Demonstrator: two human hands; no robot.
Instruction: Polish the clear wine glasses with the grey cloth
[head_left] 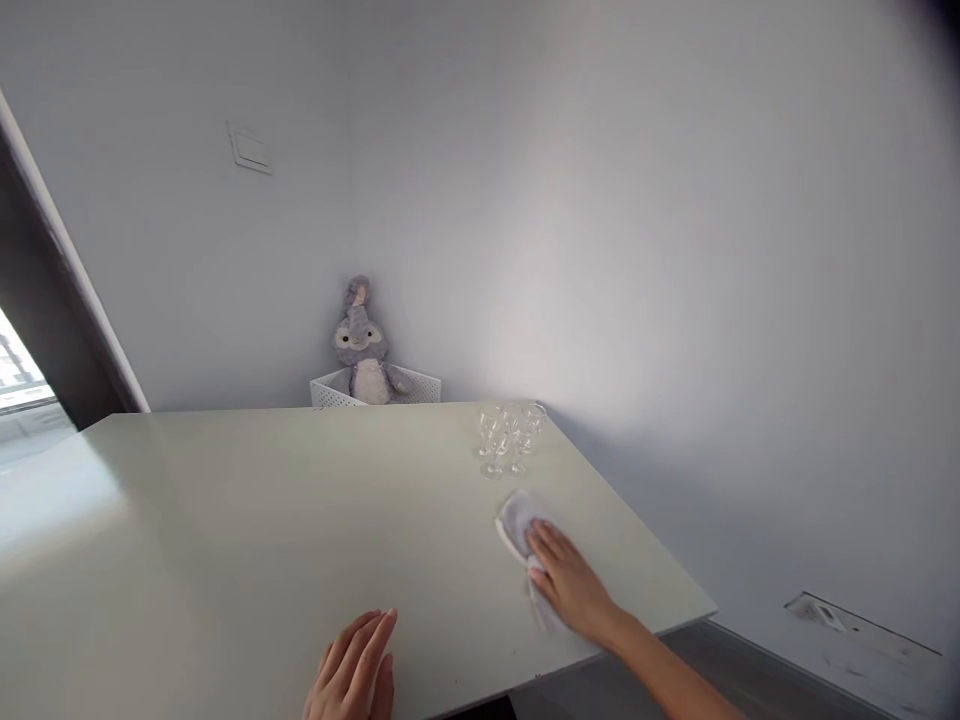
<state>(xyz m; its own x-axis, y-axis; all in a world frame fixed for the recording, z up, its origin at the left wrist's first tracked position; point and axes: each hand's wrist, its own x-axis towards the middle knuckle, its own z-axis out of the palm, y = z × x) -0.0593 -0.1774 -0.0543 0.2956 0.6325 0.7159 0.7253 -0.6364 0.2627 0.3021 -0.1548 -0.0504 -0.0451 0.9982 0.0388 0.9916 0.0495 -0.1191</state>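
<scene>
A pale cloth [519,515] lies folded on the white tabletop [300,510], near its right side. My right hand [570,585] presses down on the cloth, palm lowered, and part of the cloth is hidden beneath it. Over the front edge of the table, my left hand [352,665] is held with its fingers stretched out and nothing in them. Several clear stemmed glasses [495,440] stand grouped at the far right of the table, just beyond the cloth.
Behind the table's far edge, a grey plush toy [364,350] sits in a white perforated basket [424,388]. A wall [675,300] runs past the right side. A wall socket panel [855,625] is low at the right, a light switch [251,150] at upper left.
</scene>
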